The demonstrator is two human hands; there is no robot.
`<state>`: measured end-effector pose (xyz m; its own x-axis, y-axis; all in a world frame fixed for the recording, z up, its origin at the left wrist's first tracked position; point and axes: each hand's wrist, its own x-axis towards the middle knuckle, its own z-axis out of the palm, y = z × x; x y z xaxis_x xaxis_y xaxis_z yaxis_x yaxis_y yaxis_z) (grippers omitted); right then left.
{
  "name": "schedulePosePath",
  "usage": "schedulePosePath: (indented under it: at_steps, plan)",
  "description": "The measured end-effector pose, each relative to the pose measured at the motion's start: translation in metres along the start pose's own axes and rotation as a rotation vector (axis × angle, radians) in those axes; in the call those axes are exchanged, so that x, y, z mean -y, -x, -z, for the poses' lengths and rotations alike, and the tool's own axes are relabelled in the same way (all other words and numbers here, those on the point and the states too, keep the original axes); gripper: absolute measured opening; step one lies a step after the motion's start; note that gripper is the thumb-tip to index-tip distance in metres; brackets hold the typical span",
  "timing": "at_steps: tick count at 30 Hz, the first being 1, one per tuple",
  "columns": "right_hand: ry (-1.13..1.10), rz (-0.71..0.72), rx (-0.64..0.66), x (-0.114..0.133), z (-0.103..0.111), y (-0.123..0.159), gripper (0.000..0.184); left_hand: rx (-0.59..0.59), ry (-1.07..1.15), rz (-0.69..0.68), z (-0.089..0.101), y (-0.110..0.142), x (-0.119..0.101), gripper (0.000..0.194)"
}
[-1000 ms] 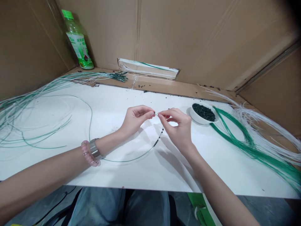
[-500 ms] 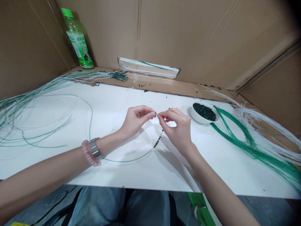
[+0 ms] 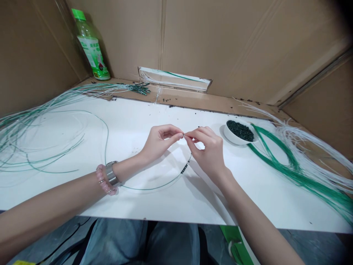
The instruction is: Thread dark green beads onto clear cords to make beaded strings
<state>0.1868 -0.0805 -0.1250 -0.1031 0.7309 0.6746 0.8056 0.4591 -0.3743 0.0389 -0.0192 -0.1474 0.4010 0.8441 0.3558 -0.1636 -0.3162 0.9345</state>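
Head view: left hand (image 3: 161, 142) and right hand (image 3: 207, 147) meet at the fingertips above the middle of the white table (image 3: 124, 119); left thumb and forefinger are pinched together on a tiny piece (image 3: 183, 135), too small to identify; right thumb and forefinger are closed in a pinch on 1 green string (image 3: 154, 189); this string curves down from the right fingers and back to the left wrist, with a row of dark beads (image 3: 185, 167) on it below the right hand; 1 pink bracelet (image 3: 103, 180) and 1 metal band (image 3: 110, 173) encircle the left wrist; 1 white bowl (image 3: 235, 140) of dark beads stands near the right hand; green strands (image 3: 278, 167) and white strands (image 3: 328, 158) lie to its right; a mixed bundle of strings (image 3: 57, 99) lies at far left; 1 bottle (image 3: 94, 55) stands against the cardboard wall (image 3: 220, 40).
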Motion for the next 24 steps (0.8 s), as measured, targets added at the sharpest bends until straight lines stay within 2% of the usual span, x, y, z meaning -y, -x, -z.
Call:
schedulePosePath:
  at_steps: [5, 9, 16, 24]
  plan:
    - [-0.16, -0.098, -0.026, -0.0041, -0.0029, 0.0022, 0.009, 0.005, -0.036, -0.026, 0.0026, 0.0003, 0.0036, 0.01]
    - [-0.205, -0.164, -0.024, -0.0053, -0.0047, 0.0031, 0.007, -0.01, -0.057, -0.024, 0.0028, 0.0003, 0.0033, 0.01]
    - [-0.261, -0.177, -0.02, -0.0054, -0.0036, 0.0025, 0.006, 0.044, -0.056, -0.006, 0.0013, 0.0017, -0.001, 0.011]
    - [-0.177, -0.16, 0.005, -0.001, -0.004, 0.0008, 0.008, 0.012, -0.118, -0.046, 0.0017, 0.0014, 0.0, 0.014]
